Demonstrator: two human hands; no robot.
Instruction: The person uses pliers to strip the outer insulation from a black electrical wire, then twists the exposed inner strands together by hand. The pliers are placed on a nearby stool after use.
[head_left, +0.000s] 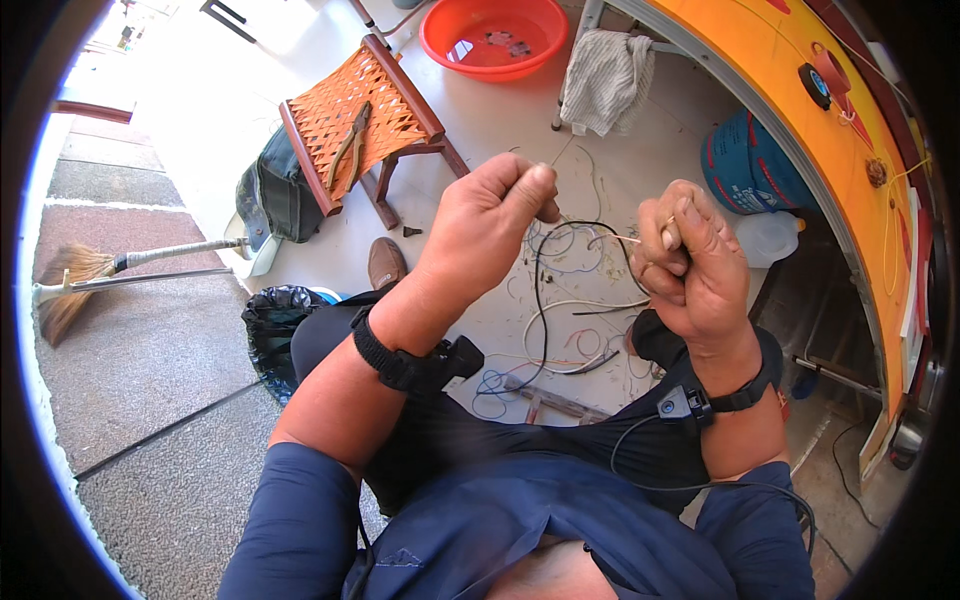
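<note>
My left hand (495, 217) is raised over the floor, thumb and fingers pinched on a thin pale strand (562, 151) that rises past the fingertips. To its right, my right hand (694, 259) is curled with the palm partly up. Its fingers grip a thin pinkish-white wire (625, 238), and a short coppery bit (670, 220) shows by the thumb. Below and between both hands lies a loose tangle on the floor: a black cable (538, 300), a cream cable (531, 330), blue wires (491, 384) and scattered clippings.
Pliers (351, 146) rest on an orange woven folding stool (397, 97). Beyond are a red basin (495, 73) with water and a striped cloth (606, 79). An orange table (720, 45) curves along the right, near a blue bucket (757, 165). A black-bagged bin (270, 330) and broom (75, 285) are at left.
</note>
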